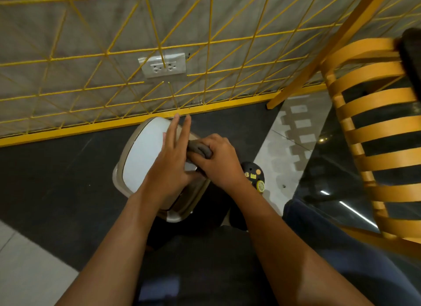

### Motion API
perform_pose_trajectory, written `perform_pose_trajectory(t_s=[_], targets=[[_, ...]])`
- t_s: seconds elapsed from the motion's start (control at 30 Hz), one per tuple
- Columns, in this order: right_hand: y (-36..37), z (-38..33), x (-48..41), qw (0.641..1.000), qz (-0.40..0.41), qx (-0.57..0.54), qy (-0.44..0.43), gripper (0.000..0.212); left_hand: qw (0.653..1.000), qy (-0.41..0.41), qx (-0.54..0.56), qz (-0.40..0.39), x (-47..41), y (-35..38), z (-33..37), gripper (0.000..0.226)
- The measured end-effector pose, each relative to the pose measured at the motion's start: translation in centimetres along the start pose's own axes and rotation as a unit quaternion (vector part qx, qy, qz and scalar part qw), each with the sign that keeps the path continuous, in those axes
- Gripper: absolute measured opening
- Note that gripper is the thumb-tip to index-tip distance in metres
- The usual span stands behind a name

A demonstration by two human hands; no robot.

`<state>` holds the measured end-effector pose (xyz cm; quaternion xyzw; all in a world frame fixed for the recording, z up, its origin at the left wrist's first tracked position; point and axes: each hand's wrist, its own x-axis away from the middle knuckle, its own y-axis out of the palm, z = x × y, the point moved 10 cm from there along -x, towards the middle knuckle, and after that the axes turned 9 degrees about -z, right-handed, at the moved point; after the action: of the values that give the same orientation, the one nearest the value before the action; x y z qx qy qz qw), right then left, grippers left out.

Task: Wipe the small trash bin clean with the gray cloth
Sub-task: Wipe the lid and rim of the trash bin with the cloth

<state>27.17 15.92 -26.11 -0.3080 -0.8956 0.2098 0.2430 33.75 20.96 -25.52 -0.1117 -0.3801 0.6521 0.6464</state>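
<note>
On floor [57, 180], bin [141, 155] tilted wallward

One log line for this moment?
right hand: grips gray cloth | left hand: flat, open | trash bin: wipe underway

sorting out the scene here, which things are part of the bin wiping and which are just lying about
Job: trash bin, gray cloth, right hand gripping the cloth, left hand flat on the bin.

Lying about: wooden chair, wall socket, yellow grille, small round black thing.
</note>
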Motion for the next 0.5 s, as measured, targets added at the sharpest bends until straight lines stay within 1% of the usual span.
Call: perform_pose_trajectory(t_s=[0.03,0.07,0.1,0.13,0.2,0.27,0.3,0.37,0.4,0.43,0.47,0.5], targets=[[-0.2,0.0,0.4,1.0,0.005,-0.008,0.005,0.018,1.0,0.007,-0.004,-0.002,0.2,0.0,0.1,0.113],[-0.5,0.3,0.9,0.999,0.016,-0.048,0.019,0.019,1.0,0.011,-0.006,-0.005,0.5,-0.1,0.2,0.113],[-1.0,0.7,1.4,0.992,0.03,-0.117,0.04,0.021,1.0,0.008,0.0,-0.007,0.7,-0.2,0.1,0.113],[-1.3,1.1,1.9,0.978,0.045,-0.195,0.066,0.024,1.0,-0.001,0.02,-0.006,1.0,-0.3,0.0,0.111],[-0.9,2.0,2.9,0.931,0.051,-0.339,0.121,0.03,0.993,-0.037,0.112,0.004,2.1,-0.5,-0.2,0.104],[0.7,1.9,3.6,0.879,0.006,-0.449,0.16,0.036,0.977,-0.067,0.2,0.019,3.1,-0.4,0.1,0.09],[1.7,1.2,3.8,0.851,-0.028,-0.497,0.168,0.041,0.973,-0.079,0.215,0.033,3.5,-0.4,0.2,0.083],[3.0,-0.5,4.2,0.795,-0.086,-0.581,0.15,0.056,0.962,-0.112,0.238,0.079,4.1,-1.0,-0.6,0.071],[3.1,-1.0,4.3,0.782,-0.099,-0.599,0.137,0.063,0.951,-0.13,0.264,0.099,4.4,-1.4,-1.3,0.064],[2.9,-1.2,4.3,0.789,-0.099,-0.593,0.126,0.066,0.939,-0.138,0.292,0.116,4.6,-1.7,-2.0,0.053],[2.6,-0.7,4.2,0.819,-0.089,-0.553,0.123,0.065,0.929,-0.139,0.316,0.132,4.8,-2.2,-2.6,0.041],[2.1,-0.1,4.0,0.869,-0.073,-0.473,0.124,0.058,0.918,-0.137,0.339,0.153,5.2,-2.9,-3.3,0.032]])
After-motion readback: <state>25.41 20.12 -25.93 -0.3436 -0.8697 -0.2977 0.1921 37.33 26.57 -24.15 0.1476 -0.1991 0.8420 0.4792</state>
